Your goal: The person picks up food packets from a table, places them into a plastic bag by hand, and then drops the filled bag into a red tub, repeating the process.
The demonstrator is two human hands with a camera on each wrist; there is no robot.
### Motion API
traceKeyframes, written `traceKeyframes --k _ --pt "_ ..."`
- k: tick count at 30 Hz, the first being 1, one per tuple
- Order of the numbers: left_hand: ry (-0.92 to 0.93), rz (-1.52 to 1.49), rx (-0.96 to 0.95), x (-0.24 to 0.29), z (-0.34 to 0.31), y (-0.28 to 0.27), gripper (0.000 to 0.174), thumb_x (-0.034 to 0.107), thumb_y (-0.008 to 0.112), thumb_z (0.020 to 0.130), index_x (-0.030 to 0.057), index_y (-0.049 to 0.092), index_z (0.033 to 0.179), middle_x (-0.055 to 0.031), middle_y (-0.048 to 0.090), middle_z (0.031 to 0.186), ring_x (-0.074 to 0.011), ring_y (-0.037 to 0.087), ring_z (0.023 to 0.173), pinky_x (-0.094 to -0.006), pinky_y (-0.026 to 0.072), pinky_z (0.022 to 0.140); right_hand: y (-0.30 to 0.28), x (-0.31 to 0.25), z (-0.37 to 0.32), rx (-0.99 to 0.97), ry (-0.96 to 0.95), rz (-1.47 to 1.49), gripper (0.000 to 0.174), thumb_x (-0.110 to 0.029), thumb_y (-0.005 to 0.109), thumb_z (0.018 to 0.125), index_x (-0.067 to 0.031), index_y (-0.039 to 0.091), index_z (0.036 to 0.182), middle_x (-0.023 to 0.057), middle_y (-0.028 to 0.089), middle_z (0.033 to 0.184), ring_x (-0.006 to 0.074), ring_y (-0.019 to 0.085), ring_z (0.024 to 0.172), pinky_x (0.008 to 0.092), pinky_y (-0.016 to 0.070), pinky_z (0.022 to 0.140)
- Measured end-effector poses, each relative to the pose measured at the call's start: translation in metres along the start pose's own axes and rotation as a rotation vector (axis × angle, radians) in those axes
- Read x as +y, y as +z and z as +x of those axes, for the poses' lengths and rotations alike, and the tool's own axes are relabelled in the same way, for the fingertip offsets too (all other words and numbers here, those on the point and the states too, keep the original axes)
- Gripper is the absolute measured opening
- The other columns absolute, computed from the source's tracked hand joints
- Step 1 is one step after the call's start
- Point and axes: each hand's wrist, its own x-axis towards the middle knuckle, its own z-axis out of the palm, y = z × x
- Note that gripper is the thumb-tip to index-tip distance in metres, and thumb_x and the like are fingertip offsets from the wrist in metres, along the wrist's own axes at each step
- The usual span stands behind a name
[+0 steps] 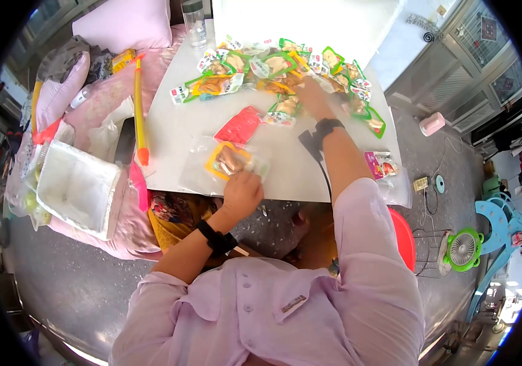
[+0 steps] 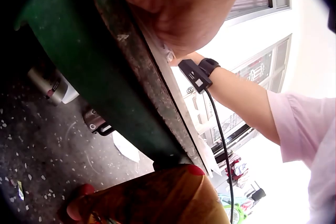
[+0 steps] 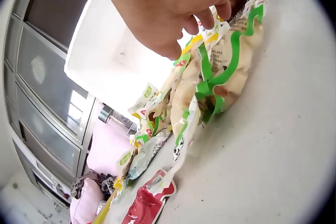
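Observation:
In the head view my left hand (image 1: 242, 194) is at the table's front edge, its curled fingers gripping the near side of a clear bag (image 1: 192, 171). An orange-edged packet (image 1: 229, 160) with brown food lies on or in that bag; which, I cannot tell. The left wrist view shows the left hand (image 2: 181, 11) from close by, its fingertips hidden. My right hand (image 1: 314, 97) reaches over the heap of packets. In the right wrist view the right hand (image 3: 168, 6) has loosely bent, spread fingers just above green-edged packets (image 3: 231, 61), holding nothing visible.
A red packet (image 1: 238, 125) lies mid-table, a purple-and-red one (image 1: 381, 165) at the right edge. Behind the heap stands a white box (image 1: 310, 24), with a clear bottle (image 1: 194, 27) at back left. A white foam box (image 1: 78, 189) sits left of the table.

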Motion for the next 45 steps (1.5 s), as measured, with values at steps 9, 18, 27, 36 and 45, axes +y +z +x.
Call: traceKeyframes --k 9,18,27,36,45 --pt "0.037 -0.034 -0.016 -0.003 0.001 -0.002 0.010 0.007 0.057 0.063 0.0061 0.052 0.072 -0.0092 0.048 0.068 -0.0290 0.048 0.065 -0.0377 0.0404 0.057 0.044 0.012 0.034 -0.146 -0.056 -0.105 0.033 -0.022 0.052 0.072 -0.0097 0.051 0.103 0.0120 0.054 0.099 0.0271 0.051 0.093 0.0381 0.0405 0.076" --pt "0.035 -0.015 -0.009 0.000 -0.001 -0.004 0.009 0.007 0.056 0.064 0.0063 0.051 0.072 -0.0101 0.047 0.068 -0.0293 0.048 0.066 -0.0383 0.0401 0.058 -0.023 -0.034 -0.047 -0.461 -0.143 -0.223 0.050 -0.019 0.050 0.070 -0.0176 0.038 0.119 0.0077 0.051 0.110 0.0252 0.047 0.103 0.0568 0.0260 0.084" --pt "0.011 0.024 -0.025 0.007 0.001 -0.008 0.007 0.008 0.055 0.064 0.0057 0.050 0.068 -0.0116 0.048 0.069 -0.0295 0.049 0.068 -0.0394 0.0409 0.058 0.024 0.015 -0.048 -0.299 -0.205 -0.399 0.035 -0.017 0.042 0.074 -0.0136 0.047 0.108 0.0082 0.056 0.102 0.0240 0.052 0.095 0.0558 0.0273 0.083" --pt "-0.104 0.129 -0.101 0.021 -0.009 -0.018 0.006 0.012 0.051 0.067 0.0058 0.050 0.067 -0.0123 0.050 0.068 -0.0311 0.052 0.066 -0.0408 0.0428 0.058 -0.032 -0.007 -0.069 0.218 -0.312 -0.373 0.014 -0.015 0.038 0.078 -0.0067 0.049 0.079 0.0126 0.058 0.073 0.0302 0.057 0.068 0.0415 0.0435 0.059" --pt "-0.423 -0.057 -0.195 0.021 -0.009 -0.019 0.014 0.016 0.047 0.074 0.0032 0.051 0.077 -0.0169 0.054 0.074 -0.0340 0.052 0.071 -0.0393 0.0415 0.061 -0.086 -0.014 -0.177 -0.135 0.001 0.763 0.019 -0.010 0.047 0.077 -0.0018 0.053 0.093 0.0066 0.055 0.075 0.0127 0.052 0.069 0.0240 0.0406 0.062"
